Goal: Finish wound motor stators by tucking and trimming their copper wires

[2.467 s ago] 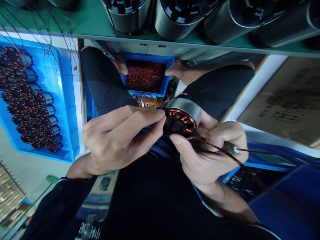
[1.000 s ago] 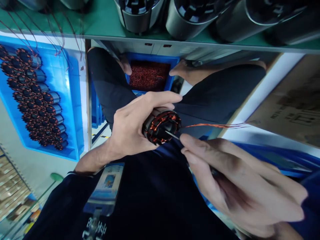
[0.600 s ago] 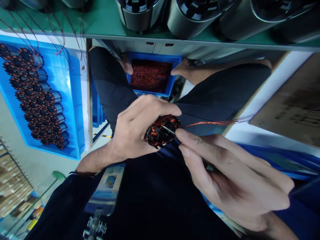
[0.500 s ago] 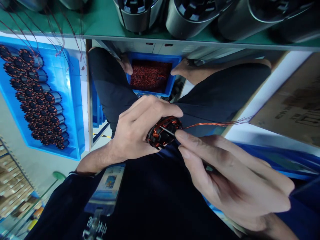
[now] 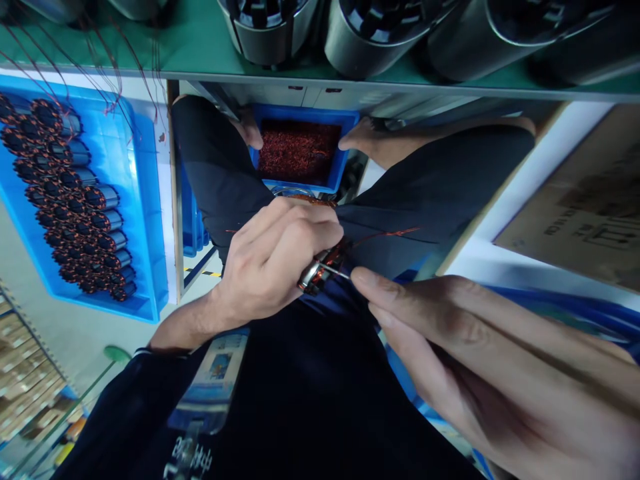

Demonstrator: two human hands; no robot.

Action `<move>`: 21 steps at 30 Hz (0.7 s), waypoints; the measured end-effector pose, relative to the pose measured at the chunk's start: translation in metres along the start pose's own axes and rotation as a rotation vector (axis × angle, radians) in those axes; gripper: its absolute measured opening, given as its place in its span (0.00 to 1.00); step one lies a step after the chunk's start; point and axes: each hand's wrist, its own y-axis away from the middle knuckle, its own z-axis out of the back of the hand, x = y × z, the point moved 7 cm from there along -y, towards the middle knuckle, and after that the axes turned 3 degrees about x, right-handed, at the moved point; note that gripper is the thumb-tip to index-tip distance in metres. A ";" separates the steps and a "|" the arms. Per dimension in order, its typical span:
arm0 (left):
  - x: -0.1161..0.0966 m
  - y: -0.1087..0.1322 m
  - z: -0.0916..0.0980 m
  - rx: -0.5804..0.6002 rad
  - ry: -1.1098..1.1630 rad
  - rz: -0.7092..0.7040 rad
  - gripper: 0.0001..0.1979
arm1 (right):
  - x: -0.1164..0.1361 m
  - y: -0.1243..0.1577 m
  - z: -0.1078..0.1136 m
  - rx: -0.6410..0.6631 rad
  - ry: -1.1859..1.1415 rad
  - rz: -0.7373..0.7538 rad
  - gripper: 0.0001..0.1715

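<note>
While the coil [image 5: 313, 277] pokes out under the left hand [image 5: 280, 257], fingers curled round it, right hand [image 5: 465, 340] pinches a skinny pick [image 5: 336, 271].

1. A green bench top [image 5: 194, 50] carries a row of metal cylinders [image 5: 357, 59].
2. On the left, a blue tray [image 5: 143, 213] — packed with copper-wound cores [image 5: 103, 220].
3. Beneath the bench, a blue bin [image 5: 345, 137] holding reddish bits [image 5: 297, 152].
4. At the right edge, a cardboard box [image 5: 570, 193] — dark print on it.
</note>
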 end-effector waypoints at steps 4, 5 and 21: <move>-0.004 -0.002 0.000 0.036 -0.054 -0.025 0.04 | 0.005 0.002 0.004 0.016 0.016 -0.005 0.38; -0.006 -0.003 0.001 0.040 -0.057 -0.042 0.04 | 0.006 0.002 0.003 0.031 0.014 -0.011 0.38; -0.008 -0.002 -0.003 0.084 -0.048 -0.078 0.03 | 0.007 -0.007 0.006 0.082 0.049 -0.077 0.31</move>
